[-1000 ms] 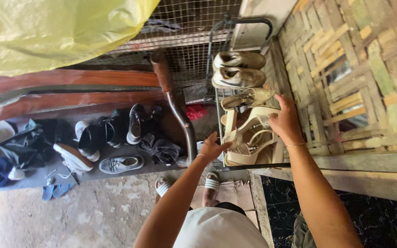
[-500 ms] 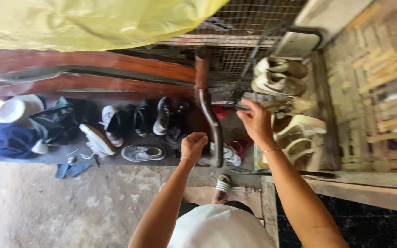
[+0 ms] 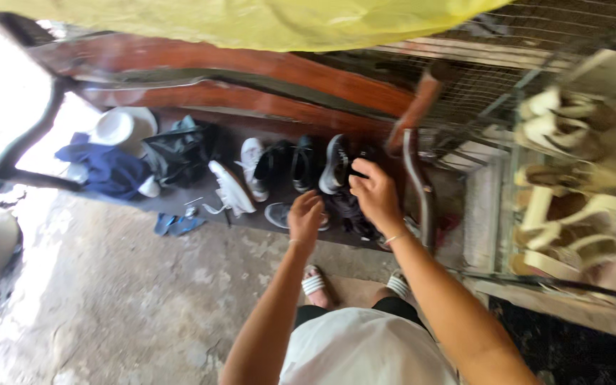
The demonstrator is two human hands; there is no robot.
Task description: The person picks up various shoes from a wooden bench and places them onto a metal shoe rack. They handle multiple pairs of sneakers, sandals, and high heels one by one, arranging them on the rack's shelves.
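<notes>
A yellow sheet (image 3: pixel 265 18) hangs across the top of the view, from ten o'clock to two o'clock, above long red-brown wooden beams (image 3: pixel 251 68) that slant across the upper middle. Below them the bare concrete floor (image 3: pixel 108 299) fills the seven and eight o'clock area.

At three o'clock a metal shoe rack (image 3: pixel 511 214) holds several pairs of cream shoes and sandals (image 3: pixel 572 214), blurred by camera motion. A curved dark pipe (image 3: pixel 418 185) stands just left of the rack.

A row of shoes lies on a dark mat (image 3: pixel 201 203) near the centre: a white sneaker (image 3: pixel 231 189) tipped on its side at ten o'clock from the hands, black shoes (image 3: pixel 294 160) beside it, and a black and white sneaker (image 3: pixel 335 162) at twelve o'clock. A black bag (image 3: pixel 176 153), a blue cloth (image 3: pixel 105 167) and a white hat (image 3: pixel 119 127) sit farther out at ten o'clock.

The right hand (image 3: pixel 376 196) reaches down to the black and white sneaker, its fingers curled over dark footwear just beside that sneaker; whether they grip it cannot be told through the blur. The left hand (image 3: pixel 306 217) hovers just left of it, fingers loosely bent and holding nothing, above a grey shoe (image 3: pixel 279 214) on the mat.

The person's striped sandals (image 3: pixel 314 284) show at six o'clock.
</notes>
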